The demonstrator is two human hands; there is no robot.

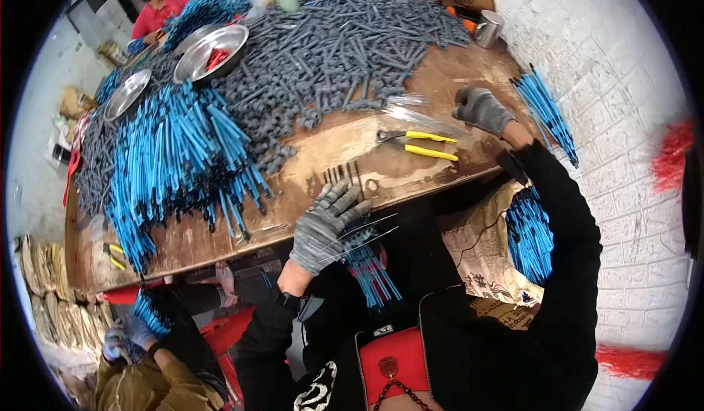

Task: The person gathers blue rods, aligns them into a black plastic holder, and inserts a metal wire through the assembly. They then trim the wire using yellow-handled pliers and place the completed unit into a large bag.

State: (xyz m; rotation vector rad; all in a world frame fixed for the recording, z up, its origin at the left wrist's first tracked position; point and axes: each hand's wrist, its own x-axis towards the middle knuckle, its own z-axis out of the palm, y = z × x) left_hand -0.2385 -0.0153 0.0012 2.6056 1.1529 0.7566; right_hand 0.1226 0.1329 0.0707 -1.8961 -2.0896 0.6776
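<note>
My left hand, in a grey glove, reaches over the table's front edge with its fingers stretched forward. Thin pale wires stick out to the right from under its thumb side. Several short dark sticks lie at its fingertips. My right hand, gloved alike, is curled closed above the table's right part; what is in its fingers is hidden. Clear thin strands lie just left of it. Between the hands rest cutting pliers with yellow handles. Blue rods with dark ends hang below my left hand.
Grey plastic pieces heap across the table. Blue rods pile at left, beside metal bowls. More rods lean at right, by a metal mug. Co-workers sit at lower left and far left.
</note>
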